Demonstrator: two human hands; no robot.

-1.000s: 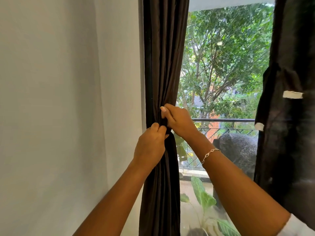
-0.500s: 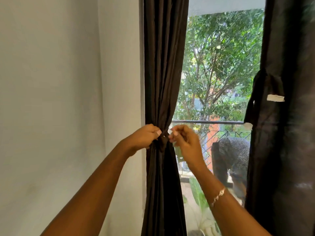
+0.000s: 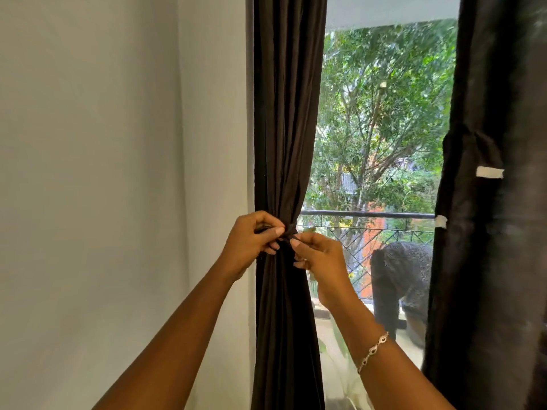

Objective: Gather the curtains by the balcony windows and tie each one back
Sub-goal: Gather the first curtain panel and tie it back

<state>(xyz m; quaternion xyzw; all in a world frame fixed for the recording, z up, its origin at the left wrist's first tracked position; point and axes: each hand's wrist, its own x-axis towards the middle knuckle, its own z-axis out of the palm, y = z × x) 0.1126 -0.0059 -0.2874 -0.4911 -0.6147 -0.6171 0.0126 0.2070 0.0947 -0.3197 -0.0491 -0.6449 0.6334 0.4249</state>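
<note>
Hands lower vs 1 s ago: were stacked on bunched fabric, now split either side of knot (image 3: 286,232) on left curtain (image 3: 288,128), w/ balcony rail behind at same height. Judged: gathering done, tie being cinched. Left hand (image 3: 251,241) closed, pinching tie end left of knot; right hand (image 3: 318,255) closed, pinching other end just right of knot. Right curtain (image 3: 497,232) well right of knot, looks already tied.

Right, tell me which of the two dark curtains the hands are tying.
The left curtain, beside the grey wall. The left hand and right hand pinch its gathered waist. The right curtain, with white tabs, hangs untouched.
</note>
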